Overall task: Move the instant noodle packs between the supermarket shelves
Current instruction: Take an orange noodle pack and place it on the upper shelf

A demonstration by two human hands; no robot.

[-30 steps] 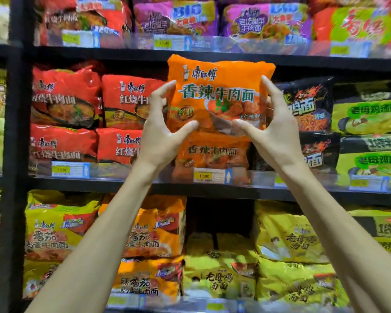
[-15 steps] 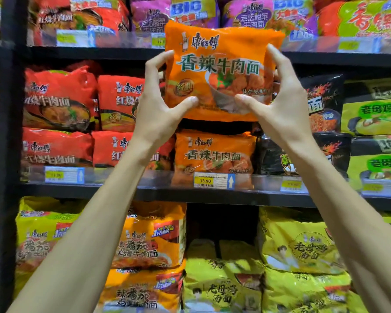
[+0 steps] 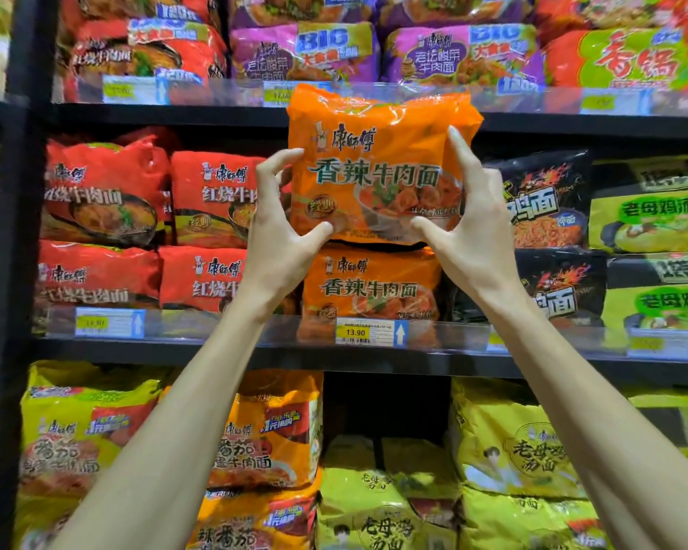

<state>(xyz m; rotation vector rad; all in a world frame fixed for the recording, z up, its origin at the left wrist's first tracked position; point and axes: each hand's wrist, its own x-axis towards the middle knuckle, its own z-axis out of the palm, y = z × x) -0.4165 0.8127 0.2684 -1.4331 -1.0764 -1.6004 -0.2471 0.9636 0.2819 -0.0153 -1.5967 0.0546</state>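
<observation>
I hold an orange instant noodle pack (image 3: 378, 160) upright in front of the middle shelf (image 3: 255, 353). Its top edge overlaps the clear front rail of the upper shelf (image 3: 175, 115). My left hand (image 3: 281, 240) grips its lower left side, thumb on the front. On the lower right side sits my right hand (image 3: 469, 232), thumb in front and fingers up the right edge. A second orange pack (image 3: 370, 289) of the same kind lies on the middle shelf directly below the held one.
Red packs (image 3: 108, 192) fill the middle shelf to the left, black packs (image 3: 549, 204) and green-yellow packs (image 3: 652, 216) to the right. Purple packs (image 3: 306, 53) stand on the upper shelf. Yellow packs (image 3: 509, 442) and a dark gap (image 3: 386, 406) are on the lower shelf. A black upright (image 3: 13, 271) is at left.
Both hands lifted the orange pack off the stack on the middle shelf, up to the upper shelf's rail. It now sits slightly lower in view, just above the pack beneath.
</observation>
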